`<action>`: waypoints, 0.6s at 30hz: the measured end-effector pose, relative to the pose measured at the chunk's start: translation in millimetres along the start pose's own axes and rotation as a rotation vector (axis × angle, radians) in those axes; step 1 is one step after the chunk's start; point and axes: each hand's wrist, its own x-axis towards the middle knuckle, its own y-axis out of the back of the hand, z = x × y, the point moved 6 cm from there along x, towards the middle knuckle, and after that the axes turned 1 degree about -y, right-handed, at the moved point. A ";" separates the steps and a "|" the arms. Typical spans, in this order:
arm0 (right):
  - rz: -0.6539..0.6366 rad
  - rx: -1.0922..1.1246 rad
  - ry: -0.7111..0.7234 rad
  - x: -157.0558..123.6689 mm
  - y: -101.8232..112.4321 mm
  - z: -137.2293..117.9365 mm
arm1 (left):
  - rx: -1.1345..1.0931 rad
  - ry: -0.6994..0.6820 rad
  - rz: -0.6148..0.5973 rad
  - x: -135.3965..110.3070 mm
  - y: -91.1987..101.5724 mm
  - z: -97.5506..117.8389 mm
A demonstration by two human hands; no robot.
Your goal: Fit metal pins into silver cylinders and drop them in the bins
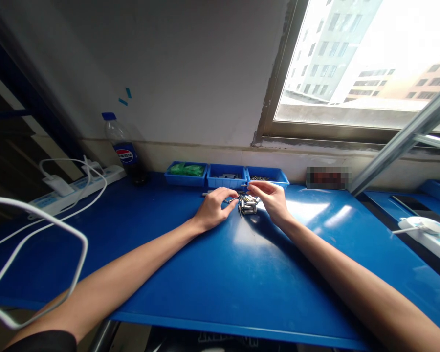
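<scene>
My left hand is closed at the left edge of a small pile of metal parts on the blue table. Between its fingertips is a slim dark screw-like piece. Just right of the pile and slightly raised, my right hand pinches a small silvery pin-like part that points left. The pile mixes short shiny cylinders with thin dark screw-like pieces. Behind the hands stand three blue bins: the left bin with green plastic, the middle bin with silvery cylinders, the right bin with dark slim pieces.
At the back left a cola bottle stands by the wall. White power strips and a looping white cable occupy the left side. To the right are a metal bar and another power strip.
</scene>
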 end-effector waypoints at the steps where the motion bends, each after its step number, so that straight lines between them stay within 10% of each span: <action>1: 0.057 0.011 0.029 2.6 5.5 -0.2 | 0.012 -0.061 -0.060 -0.6 -3.4 4.7; 7: 0.109 0.001 0.069 7.9 15.5 3.7 | 0.071 -0.268 -0.318 -6.7 -20.6 18.6; 18: 0.069 -0.031 0.027 2.4 10.7 5.6 | 0.162 -0.004 -0.210 -4.4 -18.5 -6.7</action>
